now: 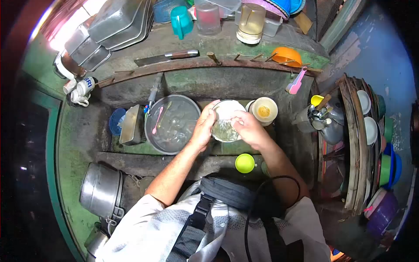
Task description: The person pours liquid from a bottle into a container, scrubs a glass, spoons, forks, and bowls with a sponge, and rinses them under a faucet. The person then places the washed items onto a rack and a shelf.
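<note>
A concrete sink [187, 82] framed the work, with a grey washbasin [149, 131] of cloudy water on its left side. Right of the basin, a round dish [222, 133] was held up, tilted toward the wearer. The left hand [205, 126] gripped its left rim, partly closed, thumb in front. The right hand [250, 129] had its fingers curled against the inner face; whether they pinched anything was unclear. Just beyond stood a cream bowl [264, 101], nearer a lime-green cup [244, 163]; a pink spoon [155, 124] lay in the basin.
</note>
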### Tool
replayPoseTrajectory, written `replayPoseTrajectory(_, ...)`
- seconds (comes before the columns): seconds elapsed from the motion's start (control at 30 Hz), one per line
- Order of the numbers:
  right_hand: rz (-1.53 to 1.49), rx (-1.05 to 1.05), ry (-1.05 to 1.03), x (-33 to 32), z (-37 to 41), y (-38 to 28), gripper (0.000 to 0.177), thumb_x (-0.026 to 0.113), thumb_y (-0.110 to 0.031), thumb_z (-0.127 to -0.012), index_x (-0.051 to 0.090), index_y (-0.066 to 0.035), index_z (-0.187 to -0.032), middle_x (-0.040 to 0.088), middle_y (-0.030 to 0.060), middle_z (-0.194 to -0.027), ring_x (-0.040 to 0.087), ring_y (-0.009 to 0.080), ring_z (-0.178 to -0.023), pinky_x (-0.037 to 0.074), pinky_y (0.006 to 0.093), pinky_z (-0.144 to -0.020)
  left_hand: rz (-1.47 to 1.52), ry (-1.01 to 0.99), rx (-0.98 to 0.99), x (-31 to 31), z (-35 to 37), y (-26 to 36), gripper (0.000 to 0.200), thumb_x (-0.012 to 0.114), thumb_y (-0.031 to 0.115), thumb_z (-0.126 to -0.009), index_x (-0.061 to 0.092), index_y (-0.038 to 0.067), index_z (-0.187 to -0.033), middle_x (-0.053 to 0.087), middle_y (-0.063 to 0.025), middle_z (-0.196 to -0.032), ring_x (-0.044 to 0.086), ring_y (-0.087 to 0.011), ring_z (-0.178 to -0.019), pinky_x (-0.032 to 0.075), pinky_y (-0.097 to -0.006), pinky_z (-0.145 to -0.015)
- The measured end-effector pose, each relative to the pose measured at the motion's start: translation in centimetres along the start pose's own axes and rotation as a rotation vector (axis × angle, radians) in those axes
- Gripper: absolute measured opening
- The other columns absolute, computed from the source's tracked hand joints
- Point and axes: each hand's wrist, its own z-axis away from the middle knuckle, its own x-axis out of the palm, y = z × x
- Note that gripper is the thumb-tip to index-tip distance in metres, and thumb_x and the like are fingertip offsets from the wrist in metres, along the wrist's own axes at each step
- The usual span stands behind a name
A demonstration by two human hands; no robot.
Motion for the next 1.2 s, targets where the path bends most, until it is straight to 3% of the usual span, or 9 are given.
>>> replayPoseTrajectory(0.07,0.684,-0.473,0.387,1.0,-0.3,0.8,0.021,0.056,-0.004,-0.083,0.061,-0.004,-0.103,0.062,0.0154,-0.1,0.06,0.0294,-0.083,0.053,0.0379,-0.066,-0.04,-0.004,0.005,0.2,0.1,-0.4,0.058,0.041,0.049,-0.097,0.039,0.008,-0.138,0.047,-0.0098,-0.133,0.042,-0.0207,-0.125,0.032,-0.0351,-0.106)
replayPoseTrajectory(0.17,1.318,-0.677,0.544,1.3,0.5,0.2,0.026,0.059,-0.009,-0.08,0.061,-0.006,-0.106,0.062,0.0155,-0.1,0.06,0.032,-0.084,0.053,0.0416,-0.066,-0.079,-0.005,0.0,0.6,0.3,-0.6,0.054,0.037,0.047,-0.099,0.039,0.009,-0.138,0.048,-0.0092,-0.132,0.042,-0.0204,-0.125,0.033,-0.035,-0.106)
replayPoseTrajectory(0.3,1.312,-0.613,0.247,1.7,2.3,-0.9,0.017,0.058,-0.011,-0.078,0.065,-0.005,-0.092,0.061,0.0165,-0.1,0.06,0.0345,-0.098,0.054,0.0416,-0.071,0.038,0.026,-0.013,0.1,0.5,-0.6,0.049,0.04,0.039,-0.101,0.038,0.007,-0.138,0.049,-0.0091,-0.13,0.044,-0.0165,-0.12,0.034,-0.032,-0.103)
replayPoseTrajectory(0.5,1.338,-0.354,0.183,1.6,-0.3,0.7,0.025,0.064,-0.013,-0.076,0.062,-0.004,-0.099,0.064,0.0156,-0.086,0.065,0.0364,-0.08,0.052,0.0439,-0.076,-0.052,-0.002,0.078,0.8,0.8,-0.9,0.052,0.037,0.041,-0.1,0.039,0.005,-0.137,0.049,-0.0107,-0.131,0.044,-0.0219,-0.123,0.031,-0.0351,-0.107)
replayPoseTrajectory(0.63,0.376,-0.549,0.473,3.8,-1.6,0.7,0.027,0.071,-0.007,-0.069,0.06,-0.003,-0.093,0.063,0.014,-0.09,0.064,0.0298,-0.083,0.052,0.0359,-0.07,0.09,0.012,0.076,1.2,1.1,-1.1,0.053,0.037,0.042,-0.1,0.038,0.004,-0.137,0.049,-0.01,-0.13,0.045,-0.0199,-0.121,0.033,-0.0328,-0.105)
replayPoseTrajectory(0.83,1.385,-0.516,0.458,1.7,-1.3,0.0,0.016,0.053,-0.012,-0.085,0.06,-0.001,-0.092,0.06,0.02,-0.088,0.064,0.0349,-0.077,0.054,0.0447,-0.06,-0.043,0.079,0.075,0.8,0.9,-0.8,0.061,0.041,0.05,-0.097,0.035,0.006,-0.138,0.047,-0.0096,-0.132,0.043,-0.0191,-0.122,0.039,-0.0337,-0.101)
replayPoseTrajectory(0.9,1.12,-0.291,0.322,2.0,-0.9,1.5,0.022,0.055,-0.014,-0.084,0.061,0.002,-0.098,0.061,0.0224,-0.089,0.063,0.0385,-0.079,0.053,0.0463,-0.062,-0.007,0.086,0.05,0.7,0.4,-0.4,0.059,0.04,0.049,-0.097,0.035,0.006,-0.138,0.046,-0.0099,-0.133,0.043,-0.02,-0.123,0.039,-0.034,-0.101)
replayPoseTrajectory(1.03,0.707,-0.529,0.195,3.6,0.6,-0.8,0.038,0.068,-0.011,-0.076,0.061,-0.002,-0.112,0.06,0.0186,-0.089,0.063,0.0366,-0.078,0.052,0.0452,-0.071,0.162,0.065,-0.011,0.4,0.7,0.1,0.053,0.036,0.043,-0.1,0.035,0.006,-0.138,0.046,-0.0102,-0.133,0.044,-0.0211,-0.122,0.037,-0.0354,-0.103)
replayPoseTrajectory(1.2,1.04,-0.464,0.487,2.4,-1.3,0.2,0.032,0.067,-0.013,-0.077,0.061,-0.002,-0.107,0.06,0.0195,-0.087,0.063,0.0376,-0.079,0.052,0.0459,-0.069,-0.015,0.044,0.114,1.1,0.8,-0.2,0.051,0.039,0.04,-0.1,0.036,0.006,-0.138,0.046,-0.0098,-0.133,0.044,-0.0193,-0.122,0.035,-0.0324,-0.103)
